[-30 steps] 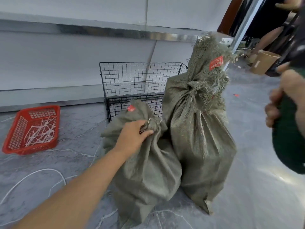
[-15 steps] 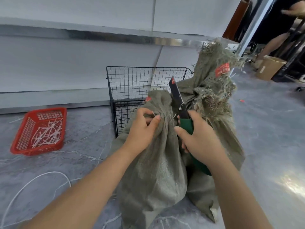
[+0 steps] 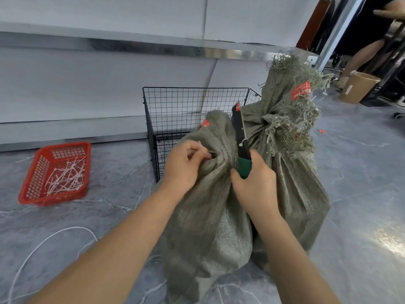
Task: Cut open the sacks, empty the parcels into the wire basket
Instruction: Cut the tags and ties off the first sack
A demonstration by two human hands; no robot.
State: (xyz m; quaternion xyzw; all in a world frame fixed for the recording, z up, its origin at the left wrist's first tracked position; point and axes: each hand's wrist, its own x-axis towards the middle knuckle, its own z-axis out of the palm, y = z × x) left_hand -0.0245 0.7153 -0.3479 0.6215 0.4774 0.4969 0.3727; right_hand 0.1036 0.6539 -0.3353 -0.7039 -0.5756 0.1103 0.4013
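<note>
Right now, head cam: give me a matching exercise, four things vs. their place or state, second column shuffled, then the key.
Things:
1. knife
2. red basket
3. wire basket
4. cardboard box

Place or state:
A. on the floor at far left, holding white strips
B. gripped by the right hand, blade pointing up at the neck of the near sack
C. far right, beyond the tall sack
D. against the wall, behind both sacks

The left hand pinches the near sack's gathered neck.

Pairs: 1-B, 2-A, 3-D, 4-C
</note>
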